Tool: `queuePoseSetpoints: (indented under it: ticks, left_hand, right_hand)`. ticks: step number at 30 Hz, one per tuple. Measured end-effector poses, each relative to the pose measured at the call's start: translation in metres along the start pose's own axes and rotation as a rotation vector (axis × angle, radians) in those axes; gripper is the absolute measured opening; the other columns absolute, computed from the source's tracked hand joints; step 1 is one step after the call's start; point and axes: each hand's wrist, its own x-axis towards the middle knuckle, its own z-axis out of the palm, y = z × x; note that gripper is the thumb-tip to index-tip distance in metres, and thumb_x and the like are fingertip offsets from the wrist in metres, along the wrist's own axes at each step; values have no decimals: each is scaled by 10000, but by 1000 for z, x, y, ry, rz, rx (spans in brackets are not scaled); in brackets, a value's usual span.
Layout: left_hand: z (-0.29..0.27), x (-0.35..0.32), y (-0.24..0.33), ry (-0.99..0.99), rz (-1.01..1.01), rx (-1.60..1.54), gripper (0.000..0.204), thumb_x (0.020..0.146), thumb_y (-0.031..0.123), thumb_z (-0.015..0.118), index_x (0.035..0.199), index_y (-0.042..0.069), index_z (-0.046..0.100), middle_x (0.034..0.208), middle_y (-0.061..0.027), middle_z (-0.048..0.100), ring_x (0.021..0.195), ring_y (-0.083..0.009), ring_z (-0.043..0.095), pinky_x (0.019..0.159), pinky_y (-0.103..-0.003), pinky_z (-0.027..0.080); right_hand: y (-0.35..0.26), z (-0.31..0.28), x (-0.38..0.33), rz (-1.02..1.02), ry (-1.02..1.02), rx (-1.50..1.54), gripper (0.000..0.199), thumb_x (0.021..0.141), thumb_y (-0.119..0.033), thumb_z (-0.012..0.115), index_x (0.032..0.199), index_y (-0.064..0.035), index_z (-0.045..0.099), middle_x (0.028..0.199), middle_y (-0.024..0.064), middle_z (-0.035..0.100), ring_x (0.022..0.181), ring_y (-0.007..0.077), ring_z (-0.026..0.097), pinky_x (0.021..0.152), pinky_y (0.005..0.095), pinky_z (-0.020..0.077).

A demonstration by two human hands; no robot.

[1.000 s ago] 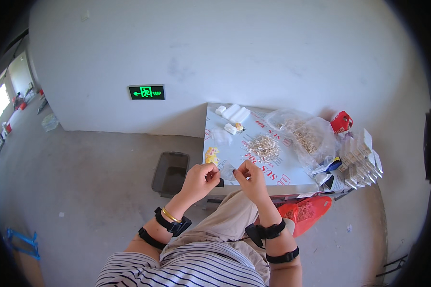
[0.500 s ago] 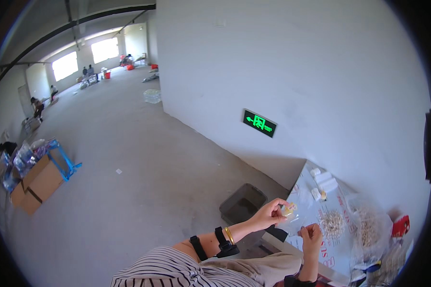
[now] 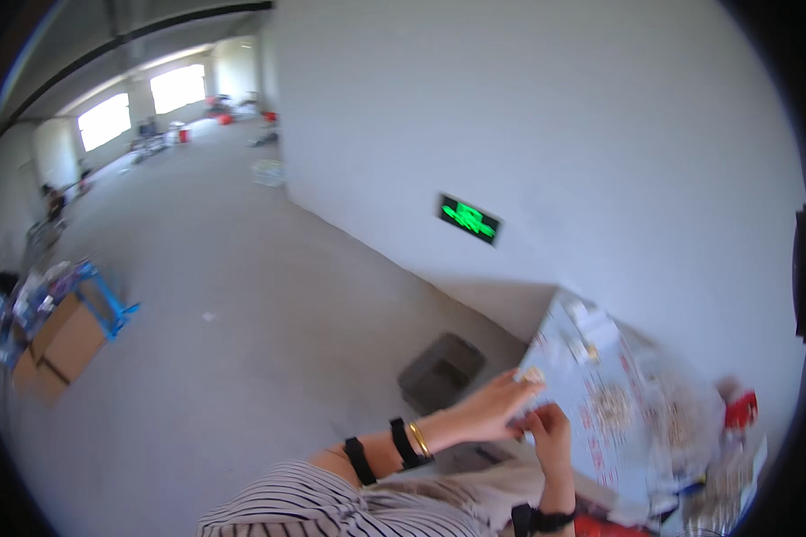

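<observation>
My left hand (image 3: 500, 396) reaches over the near-left edge of the table, its fingers closed on a small clear plastic bag (image 3: 533, 375) with yellowish print. Close beside it, almost touching, is my right hand (image 3: 549, 422). Its fingertips are pinched together by the bag's lower part; whatever they hold is too small and blurred to make out. To the right of my hands, a loose pile of small pale pieces (image 3: 613, 407) lies on the table (image 3: 566, 333). A clear bag of similar pieces (image 3: 676, 421) stands beyond the pile.
White block-shaped packs (image 3: 597, 329) sit at the table's far end, against the wall. A red package (image 3: 741, 409) lies at the right. A grey bin (image 3: 441, 371) stands on the floor left of the table. Farther left is a cardboard box (image 3: 67, 336) beside a blue frame (image 3: 107, 309).
My right hand has moved up and left to meet my left hand at the bag. The whole view has shifted slightly and blurred.
</observation>
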Motion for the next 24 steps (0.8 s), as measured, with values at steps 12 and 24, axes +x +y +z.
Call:
queuePoseSetpoints:
  ticks: [12,24]
  left_hand:
    - [10,2,-9,-133,-63,-1,693,712,220,839,1284,57,482,1090,-130,593,989,-298,617,864,-390,509]
    - [31,-10,-36,-102,-100,-93,608,694,185,853,1173,43,506,1132,-128,561,1085,-321,546,947,-396,439]
  right_hand:
    - [20,-4,-5,96,44,-64,102,920,-74,651,871,0,601,756,5,595,718,62,542,630,238,447]
    - [69,-6,2,109,95,-14,77,858,-15,632,806,-2,576,708,29,595,662,82,536,596,249,438]
